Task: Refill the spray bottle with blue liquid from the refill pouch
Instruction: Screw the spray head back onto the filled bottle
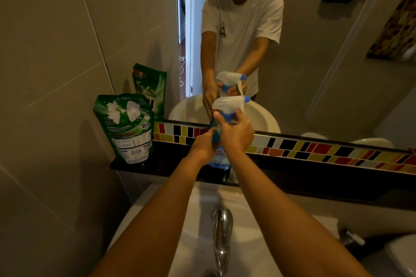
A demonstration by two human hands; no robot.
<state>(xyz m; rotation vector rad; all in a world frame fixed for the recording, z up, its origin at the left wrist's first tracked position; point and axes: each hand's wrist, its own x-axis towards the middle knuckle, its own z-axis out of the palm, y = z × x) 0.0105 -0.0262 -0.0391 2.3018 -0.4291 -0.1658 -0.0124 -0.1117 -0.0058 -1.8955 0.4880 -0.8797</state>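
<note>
A spray bottle (219, 157) with a blue label stands on the dark ledge (157, 168) below the mirror. Its translucent trigger head (227, 103) has a blue nozzle. My left hand (203, 146) grips the bottle's body from the left. My right hand (236, 132) is wrapped around the blue collar just under the trigger head. A green refill pouch (127, 126) stands upright on the ledge to the left, apart from both hands. The level of liquid in the bottle is hidden by my hands.
The mirror (315, 51) reflects a person in a white shirt holding the bottle. A strip of coloured tiles (315, 149) runs under it. A white sink (198, 231) with a chrome tap (221, 229) lies below my arms. A tiled wall (45, 74) is at left.
</note>
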